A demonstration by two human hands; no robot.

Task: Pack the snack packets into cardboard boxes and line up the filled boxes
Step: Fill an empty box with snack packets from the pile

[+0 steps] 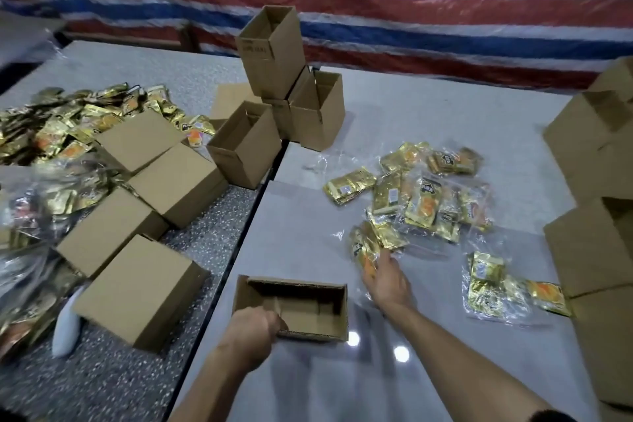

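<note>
Nearest, the left hand [251, 329] has its grip curled over the near rim of the open cardboard box [298, 284] on the white surface [301, 233]. Just beyond, the right hand [385, 276] has its grip closed on gold snack packets [366, 247]. Closed boxes [144, 288] stand in a row at left.

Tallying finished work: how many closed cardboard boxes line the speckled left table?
4 closed brown cardboard boxes in one diagonal row: nearest, next, third, farthest. More may be hidden behind.
</note>
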